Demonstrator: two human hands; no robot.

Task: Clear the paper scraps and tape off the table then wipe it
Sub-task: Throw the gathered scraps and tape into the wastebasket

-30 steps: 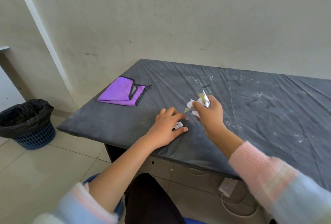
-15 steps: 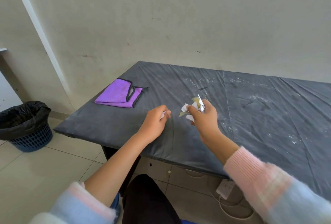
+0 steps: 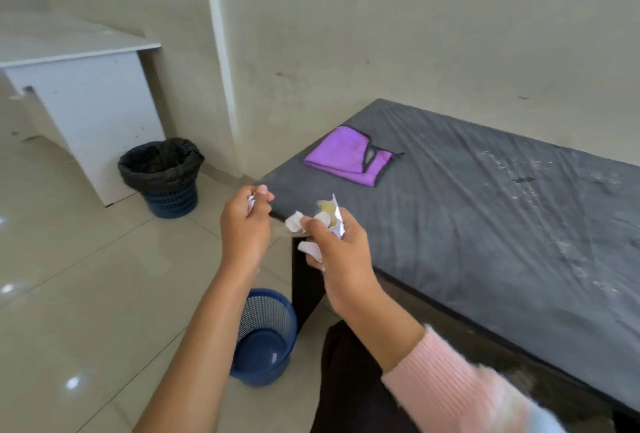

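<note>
My L hand [image 3: 246,224] pinches 1 small white scrap [image 3: 251,203] betw. thumb and fingertips. My R hand [image 3: 341,252] is curled round a wad [image 3: 323,219] of several crumpled white scraps w/ a yellowish bit in it; tape or paper, can't tell. Both hands are in the air just off the table [image 3: 485,224] corner, near each other but apart.

2 bins: a blue mesh bin [image 3: 266,332] on the floor [image 3: 86,294] below my hands, its bare blue bottom showing; a lined bin [image 3: 161,173] w/ black bag farther left by the wall [image 3: 381,34], inside too dark to tell.

1 purple cloth [image 3: 346,155], folded, lies on the table near its far left corner. Tabletop is dark grey, wrinkled, w/ whitish smudges. 1 white desk [image 3: 86,103] stands at left. Floor is pale glossy tile.
</note>
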